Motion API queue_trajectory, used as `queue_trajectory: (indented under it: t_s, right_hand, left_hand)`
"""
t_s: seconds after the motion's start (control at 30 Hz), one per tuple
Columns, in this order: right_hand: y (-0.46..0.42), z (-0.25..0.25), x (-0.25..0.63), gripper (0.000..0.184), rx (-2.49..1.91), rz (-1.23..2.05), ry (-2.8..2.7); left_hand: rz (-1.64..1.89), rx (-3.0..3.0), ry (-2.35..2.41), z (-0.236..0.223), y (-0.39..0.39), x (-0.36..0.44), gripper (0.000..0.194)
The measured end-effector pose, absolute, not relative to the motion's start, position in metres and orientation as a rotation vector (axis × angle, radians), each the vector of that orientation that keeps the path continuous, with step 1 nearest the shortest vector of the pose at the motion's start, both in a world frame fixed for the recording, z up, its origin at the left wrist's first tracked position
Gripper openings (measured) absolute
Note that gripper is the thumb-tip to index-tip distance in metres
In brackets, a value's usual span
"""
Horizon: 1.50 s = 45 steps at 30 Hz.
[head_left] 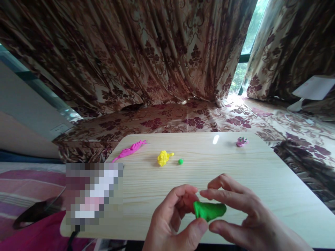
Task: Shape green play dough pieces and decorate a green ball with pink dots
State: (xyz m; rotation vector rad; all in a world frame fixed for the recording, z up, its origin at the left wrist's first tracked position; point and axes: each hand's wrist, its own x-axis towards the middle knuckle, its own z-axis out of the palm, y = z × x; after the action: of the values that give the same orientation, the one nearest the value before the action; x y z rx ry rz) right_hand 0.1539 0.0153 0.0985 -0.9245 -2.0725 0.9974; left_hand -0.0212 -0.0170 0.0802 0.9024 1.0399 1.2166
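Observation:
A piece of green modelling clay (210, 211), pressed into a tapered, leaf-like shape, is held above the front of the table. My left hand (174, 218) pinches its wide left end between thumb and curled fingers. Around its right side my right hand (242, 209) is spread, thumb below and fingers above, with a gap between fingers and clay. The right thumb tip is close to the clay's lower edge; whether it touches I cannot tell. Beyond the hands lie a small green clay ball (180, 161) and a lumpy yellow clay piece (163, 158) with a short stem.
A long pink clay piece (131, 150) lies at the table's far left, and a small pink dotted object (242, 141) at the far right. A blurred-out item (96, 195) covers the left edge of the wooden table (146, 195). Behind stands a white lamp (312, 89) near patterned curtains.

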Motion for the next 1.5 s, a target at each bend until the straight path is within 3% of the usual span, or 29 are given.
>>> queue_trajectory:
  t_s: [0.17,0.33,0.43,0.57,0.63,0.83,0.97,1.13,1.3,1.5]
  right_hand:
    - [0.018,0.097,0.155,0.033,-0.877,0.991,-2.168]
    - [0.019,0.095,0.158,0.044,-0.881,0.899,-2.165]
    - [0.020,0.097,0.160,0.034,-0.882,0.878,-2.228]
    - [0.020,0.102,0.163,0.048,-0.881,0.721,-2.301]
    - [0.019,0.104,0.163,0.044,-0.861,0.719,-2.329]
    - [0.019,0.101,0.161,0.036,-0.815,0.830,-2.259]
    - [0.019,0.102,0.160,0.034,-0.832,0.829,-2.235]
    - [0.020,0.101,0.162,0.032,-0.762,0.853,-2.236]
    - [0.020,0.101,0.160,0.042,-0.836,0.819,-2.256]
    - [0.017,0.107,0.154,0.034,-0.808,0.780,-2.259]
  left_hand:
    - [1.250,0.875,1.088,0.077,-0.021,-0.022,0.041]
    - [1.220,0.879,1.072,0.078,-0.020,-0.023,0.040]
    - [1.191,0.882,1.067,0.081,-0.017,-0.024,0.037]
    - [1.141,0.853,1.056,0.080,-0.014,-0.026,0.030]
    - [1.089,0.845,1.046,0.078,-0.013,-0.027,0.029]
    - [1.078,0.896,0.951,0.076,-0.017,-0.027,0.045]
    - [1.033,0.886,0.983,0.080,-0.018,-0.027,0.033]
    - [1.011,0.877,1.039,0.083,-0.018,-0.028,0.033]
    - [1.048,0.900,1.068,0.087,-0.018,-0.025,0.031]
    - [1.042,0.905,1.090,0.088,-0.015,-0.025,0.027]
